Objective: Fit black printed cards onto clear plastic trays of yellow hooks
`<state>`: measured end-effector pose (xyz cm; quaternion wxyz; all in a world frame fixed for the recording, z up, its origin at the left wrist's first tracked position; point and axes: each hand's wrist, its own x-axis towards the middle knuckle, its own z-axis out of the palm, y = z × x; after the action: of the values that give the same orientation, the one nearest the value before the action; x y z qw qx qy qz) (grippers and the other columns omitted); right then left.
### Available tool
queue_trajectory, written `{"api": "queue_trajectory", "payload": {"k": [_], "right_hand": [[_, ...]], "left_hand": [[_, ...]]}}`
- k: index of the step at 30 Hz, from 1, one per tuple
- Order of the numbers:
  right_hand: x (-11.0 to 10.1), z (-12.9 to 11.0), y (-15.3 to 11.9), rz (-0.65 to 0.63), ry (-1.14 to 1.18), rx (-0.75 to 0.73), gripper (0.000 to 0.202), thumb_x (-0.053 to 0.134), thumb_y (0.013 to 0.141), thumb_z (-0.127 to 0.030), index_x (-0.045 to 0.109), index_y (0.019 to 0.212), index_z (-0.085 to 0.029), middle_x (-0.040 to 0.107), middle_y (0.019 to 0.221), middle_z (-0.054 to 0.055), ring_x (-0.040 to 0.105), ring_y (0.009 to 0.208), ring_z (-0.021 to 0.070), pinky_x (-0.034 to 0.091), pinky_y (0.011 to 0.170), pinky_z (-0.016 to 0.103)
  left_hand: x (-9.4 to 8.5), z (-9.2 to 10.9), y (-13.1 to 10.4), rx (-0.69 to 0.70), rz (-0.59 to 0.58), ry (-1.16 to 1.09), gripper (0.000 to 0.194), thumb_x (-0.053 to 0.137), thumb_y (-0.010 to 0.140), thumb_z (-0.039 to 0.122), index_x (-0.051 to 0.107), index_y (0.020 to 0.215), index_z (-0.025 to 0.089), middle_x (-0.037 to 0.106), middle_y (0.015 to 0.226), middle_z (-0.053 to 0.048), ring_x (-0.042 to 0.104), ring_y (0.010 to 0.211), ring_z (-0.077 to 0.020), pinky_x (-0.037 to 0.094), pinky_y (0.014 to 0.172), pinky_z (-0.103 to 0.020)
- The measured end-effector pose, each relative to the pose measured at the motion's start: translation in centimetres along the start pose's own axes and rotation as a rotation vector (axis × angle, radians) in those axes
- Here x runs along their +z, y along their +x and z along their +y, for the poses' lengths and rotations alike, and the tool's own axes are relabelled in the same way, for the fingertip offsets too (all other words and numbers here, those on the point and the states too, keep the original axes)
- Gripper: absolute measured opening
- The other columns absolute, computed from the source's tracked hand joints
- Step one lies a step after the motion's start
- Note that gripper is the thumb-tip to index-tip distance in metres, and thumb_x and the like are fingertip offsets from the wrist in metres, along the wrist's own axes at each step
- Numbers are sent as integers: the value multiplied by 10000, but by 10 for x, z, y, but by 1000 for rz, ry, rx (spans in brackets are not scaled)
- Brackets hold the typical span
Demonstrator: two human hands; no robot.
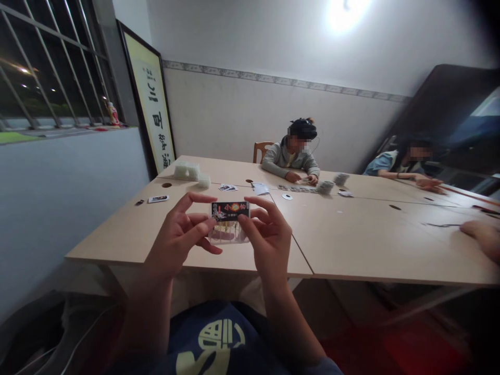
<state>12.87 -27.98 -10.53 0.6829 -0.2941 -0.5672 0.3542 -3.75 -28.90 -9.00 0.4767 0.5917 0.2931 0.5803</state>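
Observation:
My left hand and my right hand hold a small clear plastic box between them, above the near part of the table. Its upper half carries a black label with red and white print. Through the clear lower half show small, thin contents in narrow sections, too small to name. The left thumb and fingers pinch the box's left end. On the right end, the right thumb presses the front near the label while the index finger rests on the top edge.
Clear plastic boxes stand stacked on the table at far left. Nearby lie printed cards, a paper sheet, a white disc and a white-edged flat item. Across sits a person beside more stacks; others sit right.

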Motion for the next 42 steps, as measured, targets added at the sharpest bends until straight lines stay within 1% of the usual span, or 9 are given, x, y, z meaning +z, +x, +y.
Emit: {"api": "queue_trajectory", "payload": {"k": [4, 7, 13, 19, 23, 27, 31, 36, 42], "right_hand": [[-3, -1, 3, -16, 38, -37, 153, 660, 910, -282, 697, 1056, -253, 683, 700, -41, 529, 542, 86, 421, 493, 239], [1, -2, 7, 34, -8, -65, 81, 683, 887, -280, 660, 951, -236, 658, 692, -43, 567, 576, 98, 445, 516, 247], [7, -2, 13, 45, -82, -64, 235, 793, 783, -296, 569, 786, -222, 555, 673, -71, 519, 579, 81, 427, 530, 240], [1, 5, 14, -17, -19, -60, 177, 731, 862, -293, 583, 793, -224, 542, 656, -68, 505, 592, 82, 416, 564, 249], [-3, 14, 17, -39, 25, -35, 171, 716, 866, -279, 581, 779, -220, 555, 652, -61, 519, 600, 84, 418, 557, 236], [-9, 29, 22, -91, 32, 47, 165, 728, 855, -320, 613, 797, -218, 599, 657, -51, 547, 605, 92, 437, 563, 237], [-22, 52, 34, -143, 21, 217, 206, 777, 811, -389, 705, 917, -227, 657, 692, -36, 587, 621, 100, 465, 569, 234], [-45, 76, 63, -240, -8, 330, 226, 818, 776, -404, 759, 824, -192, 714, 741, 1, 607, 560, 88, 497, 532, 231], [-68, 104, 107, -457, 19, 588, 330, 910, 662, -394, 796, 863, -159, 757, 738, 27, 673, 528, 116, 560, 542, 253]], "left_hand": [[1, 0, -1, 5, -16, -7, 239, 720, 898, 278, 598, 1102, 246, 698, 670, 41, 666, 539, -110, 640, 504, -202], [3, 0, -2, -1, -29, 19, 235, 711, 906, 280, 583, 1098, 236, 700, 683, 37, 655, 553, -106, 644, 512, -206], [7, 0, -2, 1, -100, 52, 221, 694, 921, 267, 545, 1077, 220, 721, 727, 34, 672, 629, -104, 654, 558, -207], [6, -3, 4, -34, -149, 47, 234, 667, 921, 245, 537, 1110, 204, 682, 675, 66, 643, 606, -93, 657, 569, -218], [2, -7, 9, -77, -173, 64, 274, 665, 920, 266, 549, 1155, 186, 714, 714, 31, 661, 647, -116, 657, 576, -232], [-5, -18, 15, -132, -172, 45, 318, 688, 913, 289, 562, 1185, 182, 738, 756, 3, 715, 726, -155, 661, 613, -253], [-15, -39, 28, -234, -87, -37, 400, 730, 881, 313, 558, 1223, 196, 773, 826, -28, 767, 808, -215, 665, 654, -289], [-24, -67, 51, -302, -51, -25, 454, 732, 874, 370, 598, 1263, 178, 797, 931, -85, 774, 855, -246, 657, 662, -310], [-29, -89, 74, -377, -45, 7, 543, 708, 865, 403, 583, 1335, 161, 758, 924, -86, 744, 842, -238, 648, 695, -350]]}}
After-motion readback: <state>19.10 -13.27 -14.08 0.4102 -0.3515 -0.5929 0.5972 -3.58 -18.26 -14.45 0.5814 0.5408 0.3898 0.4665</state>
